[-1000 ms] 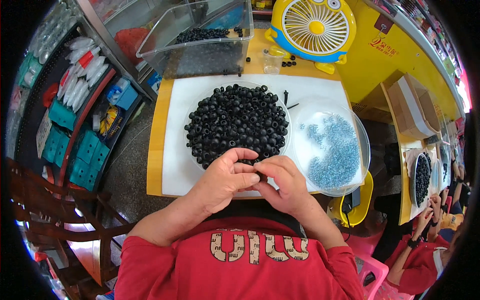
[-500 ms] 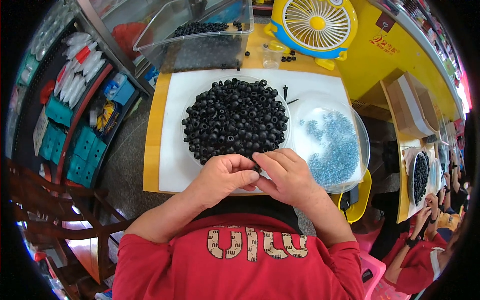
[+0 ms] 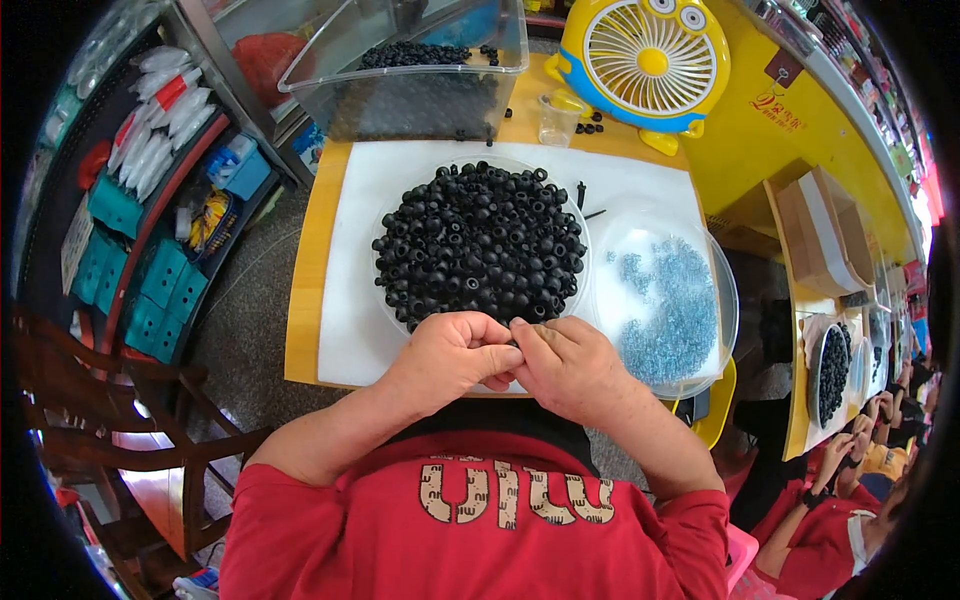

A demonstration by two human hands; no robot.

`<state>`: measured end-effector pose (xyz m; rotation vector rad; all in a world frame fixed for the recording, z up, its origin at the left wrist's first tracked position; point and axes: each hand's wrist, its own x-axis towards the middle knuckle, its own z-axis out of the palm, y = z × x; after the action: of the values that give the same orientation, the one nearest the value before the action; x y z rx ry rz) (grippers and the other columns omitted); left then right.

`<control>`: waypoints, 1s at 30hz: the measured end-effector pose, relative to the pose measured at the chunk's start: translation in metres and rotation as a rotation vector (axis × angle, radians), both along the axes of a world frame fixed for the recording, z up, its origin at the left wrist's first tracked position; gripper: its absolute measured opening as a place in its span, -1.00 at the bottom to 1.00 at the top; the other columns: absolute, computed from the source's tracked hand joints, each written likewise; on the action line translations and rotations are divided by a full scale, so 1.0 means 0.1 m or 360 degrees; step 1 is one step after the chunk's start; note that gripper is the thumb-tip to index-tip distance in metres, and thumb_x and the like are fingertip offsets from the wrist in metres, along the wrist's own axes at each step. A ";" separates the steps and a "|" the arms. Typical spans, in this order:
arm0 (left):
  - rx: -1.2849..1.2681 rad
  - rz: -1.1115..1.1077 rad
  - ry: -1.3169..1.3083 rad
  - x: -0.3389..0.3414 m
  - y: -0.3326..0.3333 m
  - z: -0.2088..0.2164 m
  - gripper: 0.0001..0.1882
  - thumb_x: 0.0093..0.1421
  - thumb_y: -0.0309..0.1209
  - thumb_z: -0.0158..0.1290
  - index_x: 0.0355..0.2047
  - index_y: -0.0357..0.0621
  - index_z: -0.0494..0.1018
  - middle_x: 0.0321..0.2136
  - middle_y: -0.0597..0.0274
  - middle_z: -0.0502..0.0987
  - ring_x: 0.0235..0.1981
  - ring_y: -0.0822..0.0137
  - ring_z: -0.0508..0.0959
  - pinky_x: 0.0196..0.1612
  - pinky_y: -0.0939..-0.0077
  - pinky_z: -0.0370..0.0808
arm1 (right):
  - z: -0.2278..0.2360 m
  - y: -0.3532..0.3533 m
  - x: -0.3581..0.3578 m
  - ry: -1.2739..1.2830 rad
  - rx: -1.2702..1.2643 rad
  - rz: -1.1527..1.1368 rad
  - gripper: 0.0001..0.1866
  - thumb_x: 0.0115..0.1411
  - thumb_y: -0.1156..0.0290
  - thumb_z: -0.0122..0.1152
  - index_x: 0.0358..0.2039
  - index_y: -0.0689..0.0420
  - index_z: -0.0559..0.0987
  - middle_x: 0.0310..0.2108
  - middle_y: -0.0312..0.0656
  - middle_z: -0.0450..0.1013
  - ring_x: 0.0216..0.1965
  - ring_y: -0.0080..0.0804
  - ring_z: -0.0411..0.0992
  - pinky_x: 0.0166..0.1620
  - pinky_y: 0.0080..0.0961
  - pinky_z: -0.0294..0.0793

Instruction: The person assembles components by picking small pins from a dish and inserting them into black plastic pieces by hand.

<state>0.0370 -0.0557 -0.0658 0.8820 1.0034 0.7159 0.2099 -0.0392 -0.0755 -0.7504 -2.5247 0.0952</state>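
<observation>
This is a small assembly workshop: a yellow desk (image 3: 300, 300) carries a heaped tray of black rings (image 3: 480, 245), a dish of blue parts (image 3: 665, 300) and a clear bin (image 3: 410, 70), shelves (image 3: 150, 200) hold bagged stock, and another worker (image 3: 840, 520) sits at a neighbouring desk with a similar tray.

left hand (image 3: 450, 355) and right hand (image 3: 570, 368) – fingertips pressed together, anything pinched hidden | clear bin (image 3: 410, 60) – top cut off | co-worker's hands (image 3: 850, 440) – too small

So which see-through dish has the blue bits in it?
The round clear dish on the person's right, full of small pale blue pieces. The dish beside it, to the left, holds black rings, and the clear tub behind holds dark pieces.
</observation>
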 end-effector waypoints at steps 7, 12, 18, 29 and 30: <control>-0.0032 0.0021 -0.0265 -0.04 0.00 0.05 -0.79 0.04 -0.45 0.03 -0.33 -0.35 0.39 -0.45 0.19 0.47 -0.44 0.46 0.48 -0.36 0.64 0.47 | 0.08 -0.02 -0.08 0.0583 -0.0147 -0.0095 -0.65 -0.21 0.52 0.23 -0.33 0.27 0.44 -0.43 -0.15 0.41 -0.45 -0.32 0.40 -0.38 -0.54 0.39; -0.0188 0.0011 -0.0403 -0.07 -0.01 -0.01 -0.79 0.04 -0.46 0.03 -0.33 -0.36 0.38 -0.43 0.15 0.46 -0.41 0.41 0.49 -0.33 0.61 0.48 | 0.08 -0.03 -0.11 0.0665 -0.0118 0.0016 -0.69 -0.24 0.55 0.24 -0.39 0.26 0.47 -0.43 -0.15 0.41 -0.45 -0.28 0.40 -0.37 -0.48 0.40; -0.0200 0.0041 -0.0327 -0.09 0.00 0.01 -0.81 0.04 -0.48 0.02 -0.34 -0.35 0.39 -0.46 0.17 0.47 -0.45 0.40 0.50 -0.36 0.60 0.48 | 0.04 -0.04 -0.13 0.0695 -0.0266 0.0032 -0.67 -0.25 0.57 0.23 -0.36 0.24 0.46 -0.41 -0.14 0.41 -0.43 -0.31 0.41 -0.35 -0.49 0.40; 0.1464 0.0711 0.0687 -0.70 1.55 1.07 -0.59 -0.03 -0.36 0.07 -0.18 -0.32 0.33 -0.30 0.23 0.44 -0.31 0.44 0.42 -0.24 0.60 0.34 | 0.18 -0.07 0.71 0.0973 -0.0700 -0.0654 -0.77 -0.10 0.64 0.10 -0.34 0.24 0.46 -0.40 -0.13 0.42 -0.44 -0.36 0.41 -0.33 -0.60 0.36; 0.1330 0.0528 0.0746 -0.63 1.46 0.95 -0.65 -0.02 -0.36 0.05 -0.23 -0.29 0.37 -0.37 0.28 0.45 -0.35 0.47 0.42 -0.28 0.61 0.35 | 0.13 -0.08 0.75 0.0987 -0.0664 -0.0731 -0.83 -0.09 0.63 0.10 -0.40 0.24 0.47 -0.46 -0.13 0.42 -0.45 -0.36 0.41 -0.34 -0.60 0.35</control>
<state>-0.0256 0.0898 0.0291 1.6836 1.2988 1.2909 0.2854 -0.0474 -0.0622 -1.2223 -1.7156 0.6067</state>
